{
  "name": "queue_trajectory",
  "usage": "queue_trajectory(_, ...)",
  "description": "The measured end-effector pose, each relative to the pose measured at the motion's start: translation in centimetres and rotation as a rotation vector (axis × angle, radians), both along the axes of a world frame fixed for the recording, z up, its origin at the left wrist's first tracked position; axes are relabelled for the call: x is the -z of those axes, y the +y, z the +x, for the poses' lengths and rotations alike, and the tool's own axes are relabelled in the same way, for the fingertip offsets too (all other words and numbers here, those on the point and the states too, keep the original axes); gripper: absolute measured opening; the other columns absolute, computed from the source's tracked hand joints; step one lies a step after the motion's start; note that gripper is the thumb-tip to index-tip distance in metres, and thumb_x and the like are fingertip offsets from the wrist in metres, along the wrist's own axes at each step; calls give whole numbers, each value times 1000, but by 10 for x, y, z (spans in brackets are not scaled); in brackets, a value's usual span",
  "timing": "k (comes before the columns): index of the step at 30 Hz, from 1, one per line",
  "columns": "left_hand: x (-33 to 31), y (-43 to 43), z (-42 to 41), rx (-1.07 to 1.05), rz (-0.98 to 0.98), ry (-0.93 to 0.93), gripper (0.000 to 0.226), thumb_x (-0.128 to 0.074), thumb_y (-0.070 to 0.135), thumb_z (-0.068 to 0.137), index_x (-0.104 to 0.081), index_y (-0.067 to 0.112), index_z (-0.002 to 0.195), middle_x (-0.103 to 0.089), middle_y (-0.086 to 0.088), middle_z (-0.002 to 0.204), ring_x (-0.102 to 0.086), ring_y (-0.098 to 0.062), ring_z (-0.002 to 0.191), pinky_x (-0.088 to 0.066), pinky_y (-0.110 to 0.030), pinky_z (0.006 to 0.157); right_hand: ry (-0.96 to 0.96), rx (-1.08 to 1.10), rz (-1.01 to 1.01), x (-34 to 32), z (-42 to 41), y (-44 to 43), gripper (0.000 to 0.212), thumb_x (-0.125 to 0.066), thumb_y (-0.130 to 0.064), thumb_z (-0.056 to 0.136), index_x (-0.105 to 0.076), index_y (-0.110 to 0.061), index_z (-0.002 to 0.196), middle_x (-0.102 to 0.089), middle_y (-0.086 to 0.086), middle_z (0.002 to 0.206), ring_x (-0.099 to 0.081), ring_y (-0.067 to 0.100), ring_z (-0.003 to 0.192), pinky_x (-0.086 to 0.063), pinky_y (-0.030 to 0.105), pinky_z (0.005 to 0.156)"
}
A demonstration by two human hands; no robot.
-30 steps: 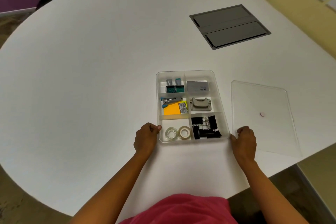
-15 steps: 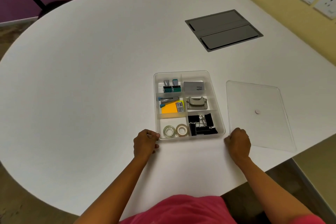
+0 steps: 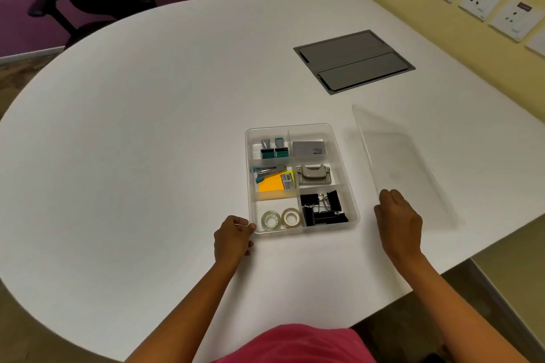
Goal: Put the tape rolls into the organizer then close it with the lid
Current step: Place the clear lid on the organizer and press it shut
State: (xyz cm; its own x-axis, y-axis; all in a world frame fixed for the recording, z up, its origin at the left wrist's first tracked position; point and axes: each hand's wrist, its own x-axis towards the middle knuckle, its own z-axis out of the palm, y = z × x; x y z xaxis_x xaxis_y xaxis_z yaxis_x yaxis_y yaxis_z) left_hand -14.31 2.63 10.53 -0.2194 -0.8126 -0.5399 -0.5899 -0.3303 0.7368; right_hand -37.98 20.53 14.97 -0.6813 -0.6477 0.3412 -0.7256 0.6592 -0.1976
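At lower centre, the clear compartmented plastic organizer (image 3: 302, 178) is gripped by the left hand (image 3: 233, 237); the blurred transparent lid (image 3: 401, 162) is pinched by the right hand (image 3: 398, 222). Misalignment is risked if the lid is tilted.

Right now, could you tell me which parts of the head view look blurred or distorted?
In the head view, the clear lid at the right hand is smeared by blur; the organizer and tape rolls read sharply; the wide lens bows the table edge.

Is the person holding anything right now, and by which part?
The right hand grips the clear lid at its near left corner. The left hand pinches the organizer at its near left corner.
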Motion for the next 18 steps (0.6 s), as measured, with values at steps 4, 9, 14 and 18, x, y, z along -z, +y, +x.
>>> queue_trajectory(4,-5,2,-2,10,-62,-31,29,-68,26,85,-54,12,107,-63,-3,90,-64,-27,76,-58,-42,74,73,-97,-233,-25,15,-1,24,-67,13,76,-52,-1,63,-45,10,55,-31,13,48,-19,8,49)
queue_trajectory(9,-9,0,-4,46,-134,-45,32,-66,25,85,-57,12,112,-66,-8,107,-61,-26,100,-45,-33,81,8,-204,-618,-68,42,-10,23,-51,-6,81,-43,-8,59,-34,-4,60,-23,7,57,-27,0,53)
queue_trajectory(14,-14,-3,-7,95,-134,1,29,-67,25,85,-59,12,110,-66,-7,104,-64,-32,96,-53,-43,89,-271,-179,-904,-97,60,-22,33,-58,-11,84,-36,-18,60,-30,-6,55,-27,8,53,-26,8,53)
queue_trajectory(18,-15,-5,-7,62,-127,-4,26,-59,29,90,-58,12,110,-65,-6,107,-64,-33,98,-53,-46,92,-884,-101,-1197,-103,51,-33,43,-59,-10,91,-36,-26,58,-32,-13,51,-31,9,49,-35,15,50)
